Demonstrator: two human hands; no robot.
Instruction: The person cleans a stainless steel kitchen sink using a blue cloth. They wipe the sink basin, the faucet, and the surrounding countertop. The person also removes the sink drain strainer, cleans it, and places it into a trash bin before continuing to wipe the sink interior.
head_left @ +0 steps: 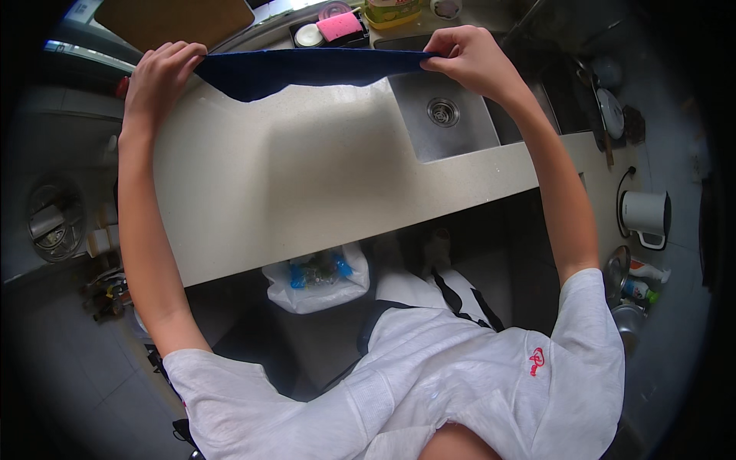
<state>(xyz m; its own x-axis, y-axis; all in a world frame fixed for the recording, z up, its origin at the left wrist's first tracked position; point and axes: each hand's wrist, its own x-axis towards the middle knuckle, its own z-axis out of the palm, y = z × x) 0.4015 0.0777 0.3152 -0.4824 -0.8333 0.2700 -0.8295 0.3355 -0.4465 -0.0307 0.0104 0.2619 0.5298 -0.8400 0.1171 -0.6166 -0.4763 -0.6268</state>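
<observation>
A dark blue cloth (295, 70) is stretched between my two hands above the far part of the pale countertop (230, 176). My left hand (162, 80) pinches its left end, fingers closed. At the other end, my right hand (471, 61) grips the cloth between thumb and fingers, over the far side of the steel sink (452, 142). The cloth's upper edge is taut and nearly straight, while its lower edge hangs unevenly. Both arms reach far forward.
Behind the cloth are a pink sponge (339, 27), a white round container (308, 35) and a yellow tub (392, 11). A white kettle (645, 215) stands at the right. On the floor below the counter edge sits a white-lined trash bin (318, 295).
</observation>
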